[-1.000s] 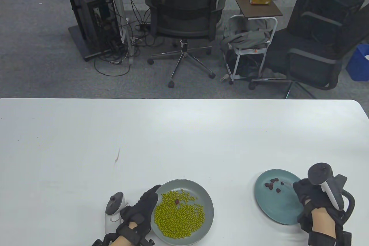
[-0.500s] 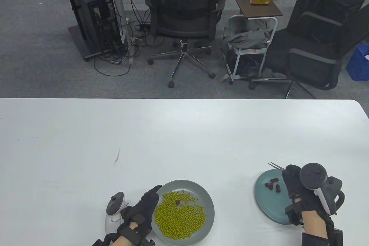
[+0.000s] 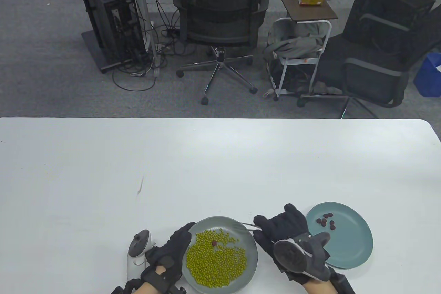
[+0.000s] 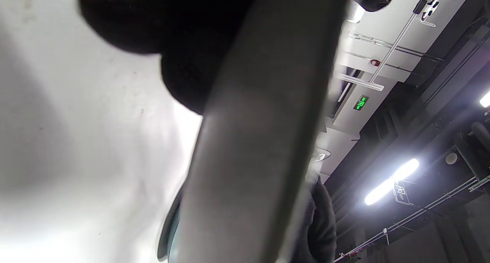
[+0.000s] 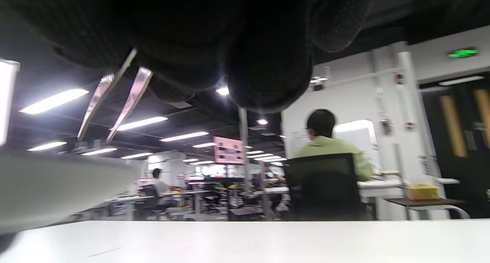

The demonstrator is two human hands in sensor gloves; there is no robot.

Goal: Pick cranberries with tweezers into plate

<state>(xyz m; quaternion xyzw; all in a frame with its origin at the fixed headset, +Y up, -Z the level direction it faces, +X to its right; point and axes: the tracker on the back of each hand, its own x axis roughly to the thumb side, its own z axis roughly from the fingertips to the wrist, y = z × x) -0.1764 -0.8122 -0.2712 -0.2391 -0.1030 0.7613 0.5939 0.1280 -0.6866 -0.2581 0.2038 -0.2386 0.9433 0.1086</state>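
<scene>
Cranberry [image 3: 213, 243], one dark red piece, lies among the green beans [image 3: 215, 259] in the grey plate [image 3: 250, 239], just ahead of and to the left of the tweezers' tips. Five more cranberries [image 3: 326, 220] sit on the teal plate [image 3: 358, 249], behind the right hand's knuckles.

Right hand [image 3: 293, 239] holds the tweezers [image 3: 247, 225] in its fingers [image 3: 262, 221], prongs reaching over the grey plate's right rim. Prongs stand apart, nothing between them. Left hand [image 3: 170, 251] grips the grey plate's left edge, fingers [image 3: 182, 233] curled on the rim.

Step in hand, by my reading: the reach for the next pick. Most of the transfer looks done; only this one berry shows in the beans.

Next move calls for lowering the tips astride the berry without scooping beans, closing gently, then lifting clear and carrying right to the teal plate. Beans crowd it closely; a stray one could ride along.

Views compared:
- Table view gives both plates, the berry, both hands.
- Right wrist view shows the tweezers [image 5: 115, 98] from below, the gap between prongs plain, fingers [image 5: 268, 64] above; no plate contents.
- Left wrist view shows only the grey plate's [image 4: 249, 140] rim edge-on, dark glove fingers [image 4: 153, 22] against it, the table [image 4: 76, 140] beside. No berry.
</scene>
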